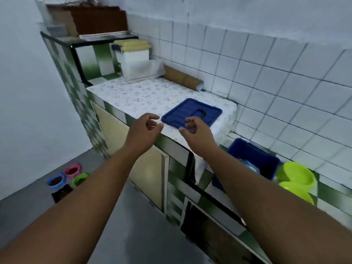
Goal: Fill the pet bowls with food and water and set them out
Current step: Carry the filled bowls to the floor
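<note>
Three small pet bowls stand on the grey floor at lower left: a pink bowl (72,170), a blue bowl (56,181) and a green bowl (80,178), each with brown food inside. A dark container (62,192) stands beside them. A dark blue lid (192,112) lies flat on the patterned counter (133,96). My left hand (144,129) and my right hand (196,131) hover at the counter's front edge just short of the lid, fingers loosely curled and empty. Right of the counter sit an open blue bin (253,157) and a lime green bowl (295,177).
A white tub with a yellow lid (132,54) and a brown roll (182,78) stand at the back of the counter against the tiled wall. Cream cupboard doors (144,168) run below. A raised shelf (85,40) at the far left carries brown boxes.
</note>
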{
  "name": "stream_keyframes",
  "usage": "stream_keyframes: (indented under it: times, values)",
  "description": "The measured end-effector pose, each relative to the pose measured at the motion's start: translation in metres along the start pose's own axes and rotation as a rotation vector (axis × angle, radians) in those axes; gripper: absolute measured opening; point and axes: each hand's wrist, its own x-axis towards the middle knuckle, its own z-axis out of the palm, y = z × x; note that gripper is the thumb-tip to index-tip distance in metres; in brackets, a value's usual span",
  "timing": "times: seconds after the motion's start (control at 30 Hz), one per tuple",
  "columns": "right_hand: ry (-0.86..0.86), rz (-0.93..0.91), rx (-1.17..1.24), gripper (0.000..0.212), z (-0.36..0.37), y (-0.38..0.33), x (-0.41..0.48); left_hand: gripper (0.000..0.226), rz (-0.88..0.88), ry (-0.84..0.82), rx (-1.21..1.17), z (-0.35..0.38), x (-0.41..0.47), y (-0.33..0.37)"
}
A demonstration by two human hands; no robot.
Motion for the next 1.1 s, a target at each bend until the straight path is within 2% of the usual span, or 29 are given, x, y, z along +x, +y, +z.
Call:
stream_keyframes:
  times: [0.27, 0.47, 0.63, 0.9, 1.1]
  values:
    - [0.299, 0.176, 0.026, 0.035, -0.088, 0.044, -0.045, 0.023, 0.130, -0.284, -0.039, 0.084, -0.009, 0.042]
    - [0.456, 0.291, 0.005, 0.030, -0.120, 0.073, -0.078, 0.021, 0.141, -0.470, -0.100, 0.127, -0.027, 0.052]
    - [0.543, 0.332, -0.017, 0.031, -0.131, 0.086, -0.098, 0.015, 0.167, -0.552, -0.122, 0.154, -0.039, 0.060]
    - [0.642, 0.402, -0.032, 0.034, -0.172, 0.117, -0.137, 0.021, 0.200, -0.725, -0.140, 0.212, -0.069, 0.093]
    - [0.666, 0.441, -0.046, 0.030, -0.231, 0.167, -0.144, 0.016, 0.111, -0.797, -0.229, 0.272, -0.129, 0.120]
